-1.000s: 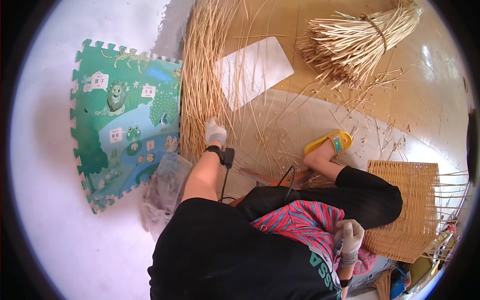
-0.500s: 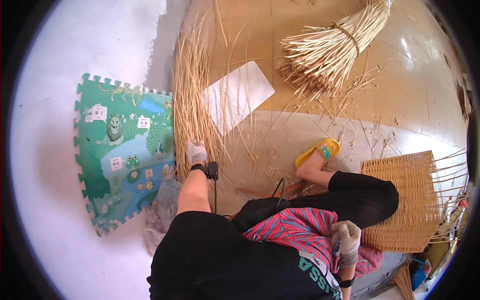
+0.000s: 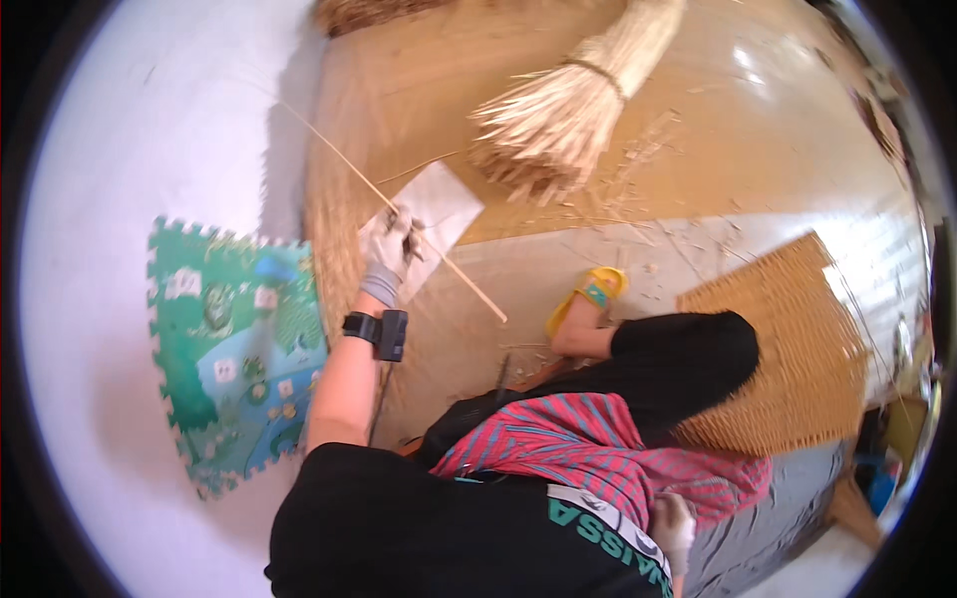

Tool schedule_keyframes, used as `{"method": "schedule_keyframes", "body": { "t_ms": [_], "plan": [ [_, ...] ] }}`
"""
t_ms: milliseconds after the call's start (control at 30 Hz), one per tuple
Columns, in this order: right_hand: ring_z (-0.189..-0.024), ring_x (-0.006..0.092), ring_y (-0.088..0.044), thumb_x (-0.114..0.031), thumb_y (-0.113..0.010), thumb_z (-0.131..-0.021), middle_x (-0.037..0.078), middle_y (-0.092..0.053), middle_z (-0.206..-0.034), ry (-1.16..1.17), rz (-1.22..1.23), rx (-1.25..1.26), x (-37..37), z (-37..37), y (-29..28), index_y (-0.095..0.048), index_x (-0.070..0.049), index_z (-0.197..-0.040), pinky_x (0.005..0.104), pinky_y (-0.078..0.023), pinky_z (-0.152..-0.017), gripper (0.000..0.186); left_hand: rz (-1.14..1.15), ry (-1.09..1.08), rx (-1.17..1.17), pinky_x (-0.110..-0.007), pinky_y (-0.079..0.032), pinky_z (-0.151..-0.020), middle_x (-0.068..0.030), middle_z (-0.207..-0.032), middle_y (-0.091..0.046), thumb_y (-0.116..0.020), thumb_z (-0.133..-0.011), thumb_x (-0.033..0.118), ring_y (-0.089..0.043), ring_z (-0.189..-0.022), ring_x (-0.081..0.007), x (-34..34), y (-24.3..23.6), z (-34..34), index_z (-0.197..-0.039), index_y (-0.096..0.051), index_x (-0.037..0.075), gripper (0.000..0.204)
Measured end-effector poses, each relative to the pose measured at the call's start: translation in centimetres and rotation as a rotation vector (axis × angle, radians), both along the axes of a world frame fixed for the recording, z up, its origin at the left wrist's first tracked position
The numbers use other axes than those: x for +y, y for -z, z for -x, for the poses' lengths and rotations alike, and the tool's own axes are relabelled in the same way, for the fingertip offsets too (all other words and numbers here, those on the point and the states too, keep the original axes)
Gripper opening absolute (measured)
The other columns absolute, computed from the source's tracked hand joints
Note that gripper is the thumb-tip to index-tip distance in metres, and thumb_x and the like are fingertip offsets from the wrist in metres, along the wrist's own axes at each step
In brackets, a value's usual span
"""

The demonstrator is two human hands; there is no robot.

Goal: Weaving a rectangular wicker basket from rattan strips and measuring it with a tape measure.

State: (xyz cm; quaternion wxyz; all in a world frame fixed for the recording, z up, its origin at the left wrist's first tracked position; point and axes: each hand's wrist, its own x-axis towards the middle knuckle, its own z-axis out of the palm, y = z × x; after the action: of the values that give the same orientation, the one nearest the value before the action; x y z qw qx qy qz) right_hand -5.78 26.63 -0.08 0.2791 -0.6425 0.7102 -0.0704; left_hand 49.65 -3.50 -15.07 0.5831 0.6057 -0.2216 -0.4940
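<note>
My gloved left hand (image 3: pixel 387 251) is closed around one long, thin wicker rod (image 3: pixel 469 285), raised clear of the floor. The rod slants from upper left to lower right through my fingers. Left of that hand lies a long heap of loose rods (image 3: pixel 334 189), blurred by motion. Below the hand is a pale flat sheet (image 3: pixel 451 195). My gloved right hand (image 3: pixel 674 522) stays low beside my shirt, at the edge of a red striped cloth (image 3: pixel 568 427) across my lap. Its fingers look curled, but what they hold is hidden by blur.
A thick tied bundle of rods (image 3: pixel 623 75) lies at the far side. The woven wicker piece (image 3: pixel 797 369) rests beside my bent leg on the right. A green puzzle foam mat (image 3: pixel 189 389) is at left, and a yellow slipper (image 3: pixel 570 304) is on my foot.
My left hand has come up from the heap and now carries a single rod. My right hand has moved down, nearer my shirt. The whole view has shifted.
</note>
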Motion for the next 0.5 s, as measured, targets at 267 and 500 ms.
{"method": "schedule_keyframes", "body": {
  "t_ms": [267, 500],
  "plan": [
    [-0.096, 0.0306, -0.068, -0.016, -0.068, -0.093, 0.017, -0.067, -0.120, 0.392, 0.248, -0.239, -2.5, 1.3, -3.1, -0.056, -0.007, -0.138, 0.0400, -0.056, -0.088, 0.047, 0.377, 0.790, 0.147, -0.028, -0.051, -0.057, -0.0043, -0.090, -0.062, -0.058, -0.105, 0.026, -0.058, -0.068, -0.0112, -7.3, -18.2, 29.9, -0.106, -0.050, 0.014, 0.014],
    [-0.092, 0.0269, -0.069, -0.013, -0.061, -0.099, 0.015, -0.069, -0.102, 0.362, 0.200, -0.410, -7.2, 6.9, -6.3, -0.060, -0.002, -0.113, 0.0361, -0.056, -0.083, 0.017, 0.734, 1.548, 0.427, -0.028, -0.062, -0.064, -0.0199, -0.101, -0.069, -0.057, -0.101, 0.002, -0.071, -0.073, -0.0193, 1.0, -26.9, 46.8, -0.113, -0.046, 0.008, 0.018]
  ]
}}
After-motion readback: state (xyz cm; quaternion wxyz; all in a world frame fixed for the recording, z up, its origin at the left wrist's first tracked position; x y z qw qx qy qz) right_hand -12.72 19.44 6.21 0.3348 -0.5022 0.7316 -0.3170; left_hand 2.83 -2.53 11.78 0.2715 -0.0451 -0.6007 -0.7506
